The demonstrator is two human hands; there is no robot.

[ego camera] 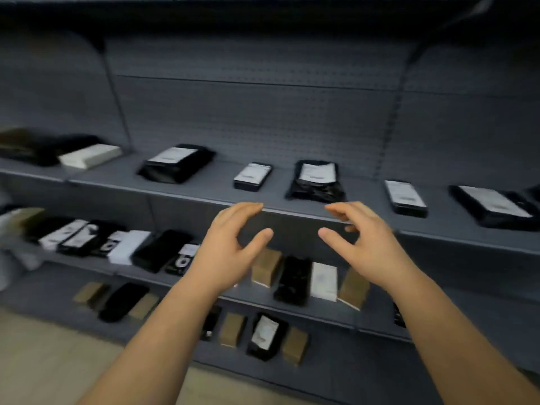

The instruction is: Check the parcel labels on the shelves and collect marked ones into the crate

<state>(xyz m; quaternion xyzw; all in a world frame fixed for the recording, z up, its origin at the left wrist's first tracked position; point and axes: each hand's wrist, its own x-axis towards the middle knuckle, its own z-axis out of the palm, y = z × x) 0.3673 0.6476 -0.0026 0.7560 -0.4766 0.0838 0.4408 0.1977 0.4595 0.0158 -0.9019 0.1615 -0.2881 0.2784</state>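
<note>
With both hands, left [233,244] and right [362,241], empty and loosely spread, I should lift the black bagged parcel [317,179] level, since its label [317,173] looks too blurred to read.

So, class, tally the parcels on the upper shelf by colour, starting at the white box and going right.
Black parcels with white labels: 5
White box: 1
Total: 6
The dark shape cut off at the right edge is not counted.

Three grey shelves [187,187]; six labelled black parcels [176,162] on the top one.
</note>
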